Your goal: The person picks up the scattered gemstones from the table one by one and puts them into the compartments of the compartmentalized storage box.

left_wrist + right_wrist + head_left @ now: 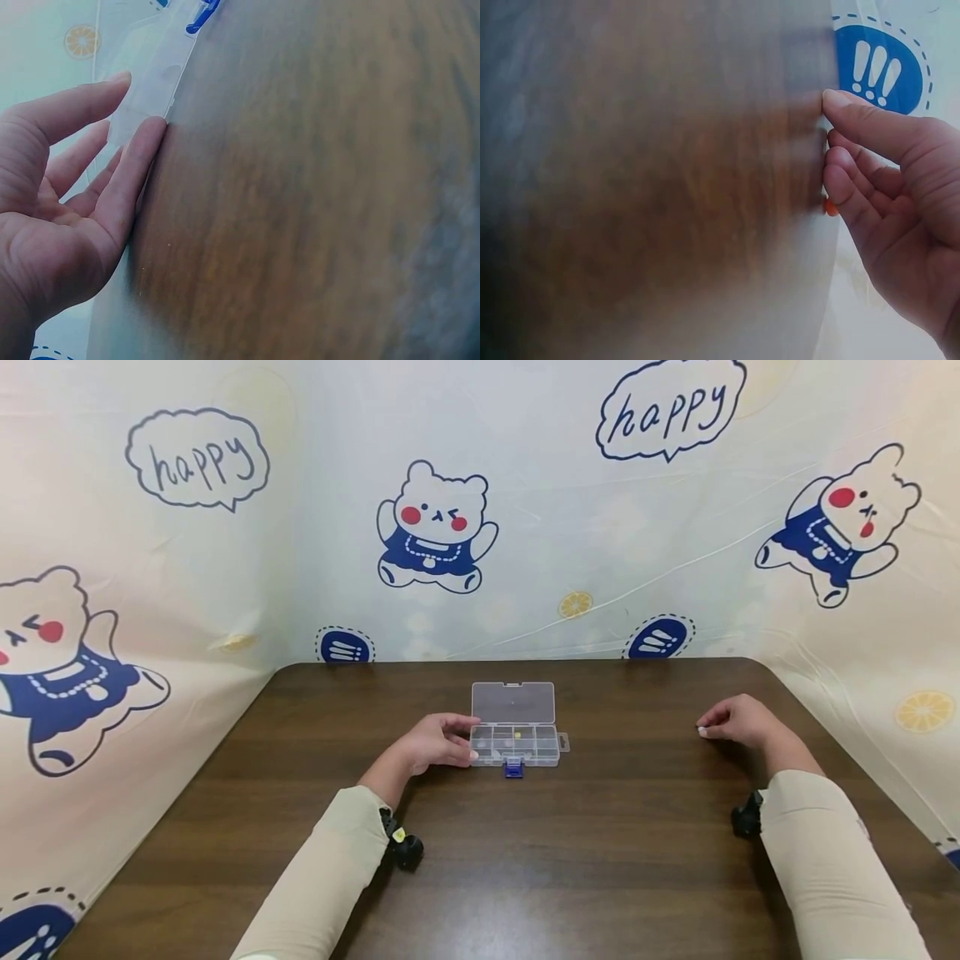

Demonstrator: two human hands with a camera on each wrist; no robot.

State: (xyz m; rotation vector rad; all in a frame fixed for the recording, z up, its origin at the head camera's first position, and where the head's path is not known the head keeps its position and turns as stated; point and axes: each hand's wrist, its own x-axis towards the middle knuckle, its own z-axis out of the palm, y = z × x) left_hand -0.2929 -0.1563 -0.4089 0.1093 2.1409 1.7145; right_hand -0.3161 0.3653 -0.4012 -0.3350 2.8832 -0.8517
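A clear plastic compartment box (540,758) lies on the table with its lid (513,703) raised at the back and a blue latch (513,768) in front. Small pieces sit in some compartments, one of them a yellow piece (517,735). My left hand (437,742) touches the box's left end, its fingers spread and nearly straight in the left wrist view. Far to the right, my right hand (738,724) has its fingertips down at the table. A tiny orange piece (831,207) shows beside those fingertips in the right wrist view; whether they pinch anything is unclear.
The brown wooden table (585,860) ends at a printed cloth (540,527) that hangs at the back and both sides. A clear hanging tab (564,742) sticks out from the box's right end. Each wrist carries a small black camera (747,815).
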